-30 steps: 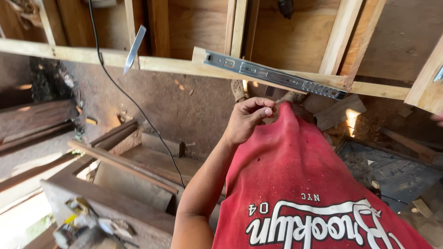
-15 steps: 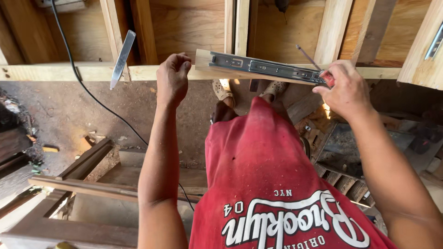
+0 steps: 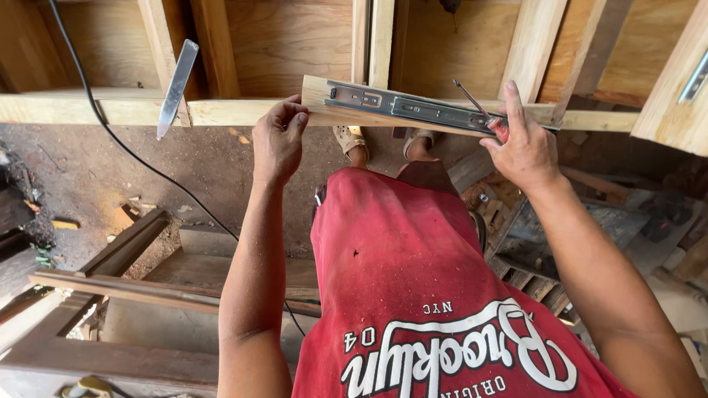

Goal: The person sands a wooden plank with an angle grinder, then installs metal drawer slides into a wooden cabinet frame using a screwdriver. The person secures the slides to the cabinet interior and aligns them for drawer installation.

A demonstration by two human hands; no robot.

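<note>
Wooden board (image 3: pixel 318 94) bearing a metal drawer slide (image 3: pixel 409 109), left hand (image 3: pixel 277 141) pinching its end, right hand (image 3: pixel 522 144) closed around a screwdriver (image 3: pixel 479 110) whose tip could slip off.

Drawer slide (image 3: pixel 413 109): grey metal, dull silver sheen, darker at its slots and rivets.
Wooden board (image 3: pixel 324 99) under the slide: pale yellow-tan, faint straight grain.
Screwdriver (image 3: pixel 479 112): silver shaft, red handle showing by the right hand (image 3: pixel 525 144).
Shirt (image 3: pixel 435 295): faded red, flecked with pale dust, white lettering across it.
Frame timbers (image 3: pixel 243 110): light honey-coloured wood; plywood panels (image 3: pixel 284 44) behind them warmer orange-brown.
Cable (image 3: pixel 110 133): black.
Flat metal blade (image 3: pixel 177 88): bright grey steel.
Floor (image 3: pixel 147 177): grey-brown dirt, scattered tan wood chips.
Old planks (image 3: pixel 125 287) at lower left: weathered brown-grey.
Left hand (image 3: pixel 279 140): dusted pale with sawdust.
</note>
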